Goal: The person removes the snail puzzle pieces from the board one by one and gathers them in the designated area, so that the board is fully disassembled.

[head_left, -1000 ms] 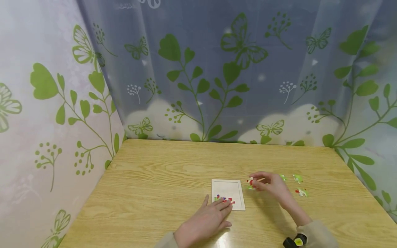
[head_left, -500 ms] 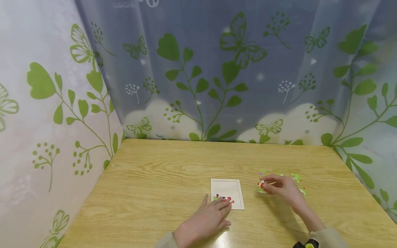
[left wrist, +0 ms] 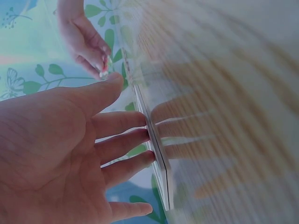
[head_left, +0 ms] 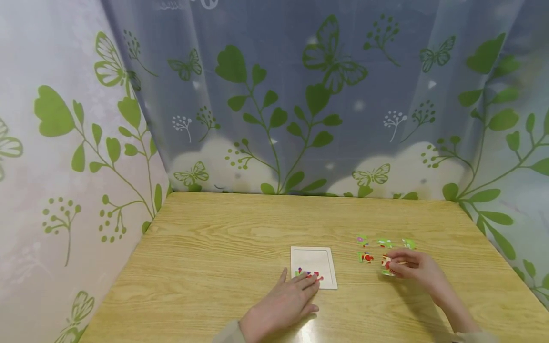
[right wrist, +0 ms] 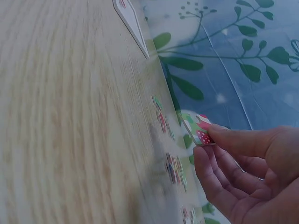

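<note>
My left hand (head_left: 280,305) lies with straight, spread fingers on the lower edge of a white puzzle board (head_left: 312,257). Under and just beyond its fingertips, colourful puzzle pieces (head_left: 306,274) sit along the board's lower part, partly covered. At the right, my right hand (head_left: 422,271) pinches a puzzle piece (right wrist: 202,128) with red, white and green print between thumb and fingers. In the right wrist view that piece is held up off the table, tilted. The left wrist view shows the left fingertips touching the board's edge (left wrist: 154,149).
Loose puzzle pieces lie right of the board: a pink-flowered one (head_left: 362,240), a green-white one (head_left: 384,243), a green one (head_left: 409,244) and a red-green one (head_left: 366,257). The wooden table (head_left: 206,267) meets a leaf-patterned curtain (head_left: 274,119) at its far edge.
My right hand has moved rightward from beside the board to over the loose pieces, still pinching the puzzle piece, uncovering pieces on its left. The left hand stays on the board.
</note>
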The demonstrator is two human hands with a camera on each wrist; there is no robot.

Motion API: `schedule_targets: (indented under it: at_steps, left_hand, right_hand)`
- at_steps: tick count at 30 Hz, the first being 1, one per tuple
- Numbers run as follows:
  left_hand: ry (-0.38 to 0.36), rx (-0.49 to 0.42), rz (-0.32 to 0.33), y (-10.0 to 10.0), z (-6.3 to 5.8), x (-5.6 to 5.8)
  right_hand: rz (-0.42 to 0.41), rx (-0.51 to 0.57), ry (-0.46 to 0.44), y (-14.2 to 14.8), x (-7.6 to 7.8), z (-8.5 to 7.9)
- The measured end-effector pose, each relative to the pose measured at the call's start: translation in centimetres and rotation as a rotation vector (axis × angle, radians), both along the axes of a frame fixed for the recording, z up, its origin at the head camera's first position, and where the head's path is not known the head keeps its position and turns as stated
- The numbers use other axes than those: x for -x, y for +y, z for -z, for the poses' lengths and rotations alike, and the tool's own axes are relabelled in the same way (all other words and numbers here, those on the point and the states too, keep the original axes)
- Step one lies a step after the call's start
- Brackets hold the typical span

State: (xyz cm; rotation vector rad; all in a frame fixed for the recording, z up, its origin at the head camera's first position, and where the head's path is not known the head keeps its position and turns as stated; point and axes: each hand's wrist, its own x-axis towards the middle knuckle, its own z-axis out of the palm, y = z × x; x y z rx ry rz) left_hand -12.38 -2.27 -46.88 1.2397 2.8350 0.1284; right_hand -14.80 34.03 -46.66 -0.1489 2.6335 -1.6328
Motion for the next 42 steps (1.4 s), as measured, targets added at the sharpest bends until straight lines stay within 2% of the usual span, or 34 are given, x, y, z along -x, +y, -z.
schedule_targets:
  at_steps: [7,11,15,18,25,33,38,42]
  left_hand:
    - [0.004,-0.001,0.006,0.0,0.0,0.1]
    - [0.009,-0.001,0.01,0.0,0.1,0.1]
    - [0.025,-0.002,0.014,0.0,0.2,0.2]
    - [0.027,0.0,0.013,0.0,0.3,0.1]
    - [0.017,0.007,0.005,0.0,0.2,0.1]
    - [0.016,-0.013,0.002,0.0,0.2,0.1]
    - [0.015,-0.032,-0.004,0.1,0.2,0.2]
    - [0.007,-0.036,-0.012,0.2,0.2,0.3]
  right_hand:
    - [0.06,-0.014,0.002,2.5,-0.8,0.4]
    - [0.105,-0.082,-0.024,3.9,-1.2,0.4]
    - [0.092,-0.157,-0.074,5.1,-1.6,0.3]
    - [0.077,-0.173,-0.118,5.8,-1.7,0.4]
    - [0.055,-0.187,-0.142,6.4,-1.6,0.9]
    - [0.077,-0.296,-0.107,6.3,-1.4,1.1]
    - [0.075,-0.269,-0.121,6.2,-1.4,0.8]
    - [0.107,-0.261,-0.137,6.3,-1.6,0.7]
